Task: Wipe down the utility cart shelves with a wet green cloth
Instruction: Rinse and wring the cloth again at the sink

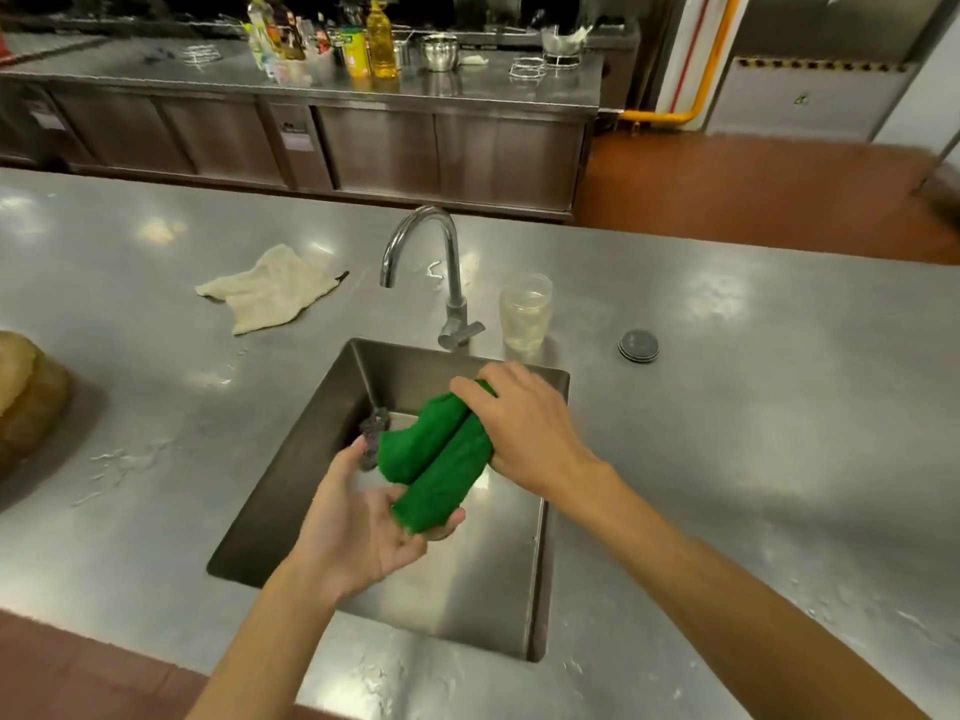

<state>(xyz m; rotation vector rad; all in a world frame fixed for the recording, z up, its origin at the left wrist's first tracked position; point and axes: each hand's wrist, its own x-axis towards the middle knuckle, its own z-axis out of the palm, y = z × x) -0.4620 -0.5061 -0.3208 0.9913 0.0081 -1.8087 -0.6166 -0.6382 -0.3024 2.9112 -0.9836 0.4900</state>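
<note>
The green cloth (439,457) is bunched into a thick folded roll and hangs over the steel sink (291,459). My right hand (524,423) grips its upper end from above. My left hand (363,527) lies palm up beneath the lower end, fingers loosely curled, with the cloth resting on the fingertips. A dark scouring pad (375,426) sits in the sink's back left corner, partly hidden behind the cloth. No utility cart is in view.
A curved tap (439,262) stands behind the sink, with a clear plastic cup (524,311) to its right and a round drain plug (638,346) farther right. A beige rag (270,288) lies on the wet steel counter (727,407). Bottles and pots line the rear counter (467,90).
</note>
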